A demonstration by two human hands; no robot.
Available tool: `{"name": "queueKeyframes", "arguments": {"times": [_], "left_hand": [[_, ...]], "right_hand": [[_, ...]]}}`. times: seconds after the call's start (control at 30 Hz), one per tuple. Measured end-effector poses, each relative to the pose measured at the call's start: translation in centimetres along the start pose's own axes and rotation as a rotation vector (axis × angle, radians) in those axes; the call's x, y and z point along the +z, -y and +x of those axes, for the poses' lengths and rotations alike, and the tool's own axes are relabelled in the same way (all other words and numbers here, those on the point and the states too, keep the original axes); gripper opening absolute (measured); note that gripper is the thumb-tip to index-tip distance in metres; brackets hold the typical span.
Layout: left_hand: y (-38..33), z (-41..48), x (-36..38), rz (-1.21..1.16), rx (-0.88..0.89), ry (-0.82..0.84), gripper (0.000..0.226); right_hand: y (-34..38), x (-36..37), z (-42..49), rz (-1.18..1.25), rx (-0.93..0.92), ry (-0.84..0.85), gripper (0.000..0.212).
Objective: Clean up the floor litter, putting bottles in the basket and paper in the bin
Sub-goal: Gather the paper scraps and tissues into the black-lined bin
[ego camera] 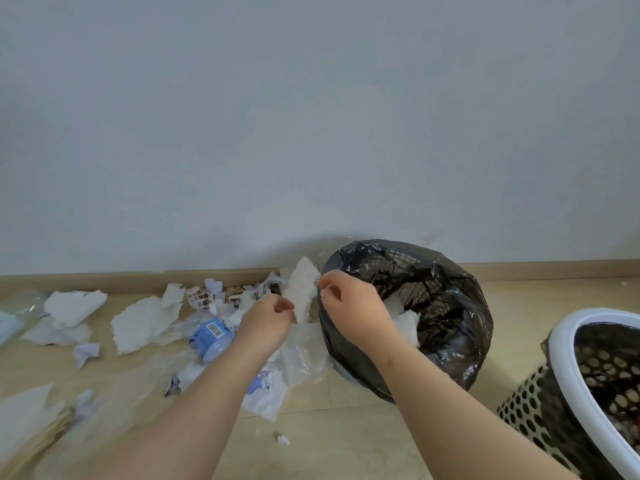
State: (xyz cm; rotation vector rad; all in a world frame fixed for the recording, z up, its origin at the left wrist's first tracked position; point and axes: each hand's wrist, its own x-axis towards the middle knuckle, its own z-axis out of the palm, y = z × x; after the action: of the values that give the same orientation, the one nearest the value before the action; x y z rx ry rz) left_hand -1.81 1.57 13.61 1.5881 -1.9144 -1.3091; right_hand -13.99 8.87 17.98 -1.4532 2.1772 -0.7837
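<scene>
Your left hand (266, 323) is curled, with thumb and fingertips pinching the lower edge of a crumpled white paper towel (304, 289). Your right hand (349, 306) pinches the same towel higher up on its right side, so the piece hangs between both hands. It is held in the air just beside the left rim of the bin (363, 249), not yet over the opening.

That bin stands against the wall (311, 116) and is lined with a black bag (460, 306). White paper (407, 320) already lies inside it, just past your right wrist.

Your basket (568, 327), with a white rim and perforated sides, sits at the right edge of view, near the bin but apart from it. Its inside is too dark for you to tell what it holds.

Left of your hands, a clear bottle (211, 337) with a blue label lies on its side on the wooden floor (346, 445). It is touching your left forearm in this view.

Torn white sheets (145, 320) and small printed scraps (197, 296) are spread along the skirting board (104, 280). Clear plastic film (301, 358) lies under your left wrist, touching the foot of the bin. One small paper ball (283, 439) sits alone on the boards nearer to you.
</scene>
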Motion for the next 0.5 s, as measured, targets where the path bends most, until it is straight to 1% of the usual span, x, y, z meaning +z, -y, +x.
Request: {"name": "queueKeyframes", "arguments": {"times": [0.1,0.17,0.2,0.3,0.33,0.37,0.4,0.5], "left_hand": [[1.4,-0.4,-1.6,0.046,-0.014,0.005,0.011],[2.9,-0.7,-2.7,0.049,-0.040,-0.036,0.017],[3.9,-0.8,-3.4,0.019,-0.062,-0.081,0.018],[8.2,-1.0,-5.4,-0.208,-0.146,-0.243,0.016],[9.9,-1.3,-6.0,-0.235,-0.167,-0.291,0.017],[11.7,-1.6,-6.6,-0.203,-0.183,-0.331,0.017],[13.5,-1.9,-7.1,-0.118,-0.190,-0.377,0.019],[18.5,-2.6,-8.9,0.332,-0.212,-0.485,0.033]], "right_hand": [[1.7,2.5,0.3,0.066,-0.033,0.055,0.026],[2.4,4.7,0.4,0.070,-0.029,0.108,0.026],[2.4,5.9,0.5,0.083,-0.015,0.130,0.025],[1.9,9.5,0.4,0.087,0.083,0.219,0.025],[1.5,10.8,0.2,0.076,0.124,0.244,0.027],[0.9,12.0,-0.3,0.066,0.164,0.266,0.028],[0.2,13.1,-0.9,0.050,0.198,0.283,0.031],[-1.7,15.6,-2.7,-0.008,0.292,0.341,0.035]]}}
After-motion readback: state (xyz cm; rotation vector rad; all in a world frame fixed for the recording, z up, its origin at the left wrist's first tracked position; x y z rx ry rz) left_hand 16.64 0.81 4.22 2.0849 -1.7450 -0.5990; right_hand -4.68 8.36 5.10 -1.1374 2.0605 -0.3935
